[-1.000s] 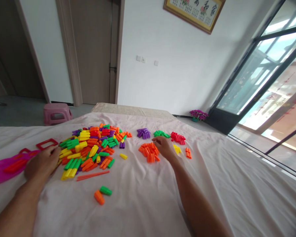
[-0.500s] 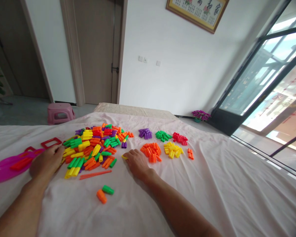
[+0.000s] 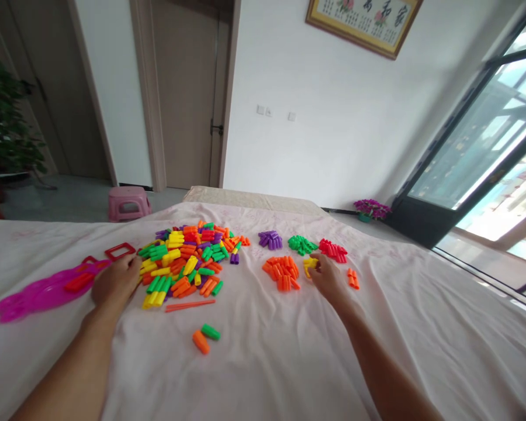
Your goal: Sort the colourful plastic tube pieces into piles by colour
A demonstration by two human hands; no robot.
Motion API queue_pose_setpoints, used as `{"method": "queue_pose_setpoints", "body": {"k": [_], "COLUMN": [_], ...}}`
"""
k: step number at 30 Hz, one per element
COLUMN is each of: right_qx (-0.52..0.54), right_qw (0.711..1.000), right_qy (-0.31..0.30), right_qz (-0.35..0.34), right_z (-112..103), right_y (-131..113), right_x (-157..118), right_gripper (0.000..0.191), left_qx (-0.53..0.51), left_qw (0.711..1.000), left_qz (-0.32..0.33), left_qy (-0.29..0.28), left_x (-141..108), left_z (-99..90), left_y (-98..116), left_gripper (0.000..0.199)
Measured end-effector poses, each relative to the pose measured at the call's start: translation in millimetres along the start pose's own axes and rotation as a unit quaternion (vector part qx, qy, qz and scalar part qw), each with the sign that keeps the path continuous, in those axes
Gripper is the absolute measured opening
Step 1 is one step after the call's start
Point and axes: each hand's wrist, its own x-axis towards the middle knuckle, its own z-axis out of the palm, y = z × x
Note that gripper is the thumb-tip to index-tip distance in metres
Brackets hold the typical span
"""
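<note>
My left hand (image 3: 114, 279) rests at the left edge of a mixed heap of plastic tube pieces (image 3: 182, 263) in orange, yellow, green, purple and red. Its fingers are curled, and what they hold, if anything, is hidden. On the right, my right hand (image 3: 328, 278) is at the small group of yellow pieces (image 3: 309, 266), partly covering it. Its fingertips are closed around a yellow piece, hard to tell from those beneath. Nearby lie groups of orange (image 3: 281, 272), purple (image 3: 270, 239), green (image 3: 302, 245) and red pieces (image 3: 333, 250).
Two thin orange sticks (image 3: 190, 306) lie before the heap, with a loose green piece (image 3: 211, 331) and an orange one (image 3: 200, 342) nearer me. Beside my left hand are a magenta plastic item (image 3: 39, 298) and a red frame (image 3: 120, 251). Two orange pieces (image 3: 353, 279) lie far right.
My right hand has moved right, from between the heap and the orange group to the yellow group, carrying a yellow piece. My left hand stays by the heap. The view has shifted slightly left.
</note>
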Motion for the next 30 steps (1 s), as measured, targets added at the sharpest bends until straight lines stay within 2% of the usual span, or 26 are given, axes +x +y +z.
{"method": "queue_pose_setpoints", "body": {"k": [3, 6, 11, 19, 22, 25, 27, 30], "right_qx": [-0.060, -0.091, -0.090, -0.034, -0.046, -0.016, 0.037, 0.105], "right_qw": [0.996, 0.988, 0.981, 0.990, 0.991, 0.997, 0.999, 0.983], "right_qy": [-0.015, -0.053, -0.092, -0.025, 0.020, 0.053, 0.024, -0.064], "right_qz": [0.071, 0.109, 0.149, 0.135, 0.121, 0.058, -0.020, -0.137], "right_z": [-10.3, -14.9, -8.6, 6.8, 3.6, 4.1, 9.7, 22.9], "right_y": [36.7, 55.7, 65.9, 74.7, 67.2, 44.9, 20.5, -24.8], "right_x": [-8.9, -22.5, -29.7, -31.7, -35.2, -40.4, -47.1, -63.7], "right_gripper": [0.043, 0.049, 0.058, 0.059, 0.052, 0.041, 0.034, 0.030], "left_qx": [0.000, 0.007, 0.012, -0.024, -0.047, -0.126, -0.214, -0.283], "left_qw": [1.000, 1.000, 1.000, 0.998, 0.997, 0.989, 0.970, 0.943], "left_qz": [0.007, 0.010, 0.014, 0.031, 0.039, 0.039, 0.071, 0.135], "left_qy": [0.005, 0.005, 0.008, 0.043, 0.050, 0.070, 0.094, 0.115], "left_x": [-1.2, -0.7, -1.6, -10.3, -10.5, -7.8, -5.0, -2.5], "left_z": [0.0, 1.4, 3.3, 6.0, 8.3, 11.7, 14.4, 18.0], "left_y": [0.3, -1.2, -1.8, 6.9, 6.4, 0.8, -4.3, -9.7], "left_gripper": [0.065, 0.064, 0.063, 0.052, 0.053, 0.054, 0.052, 0.053]}}
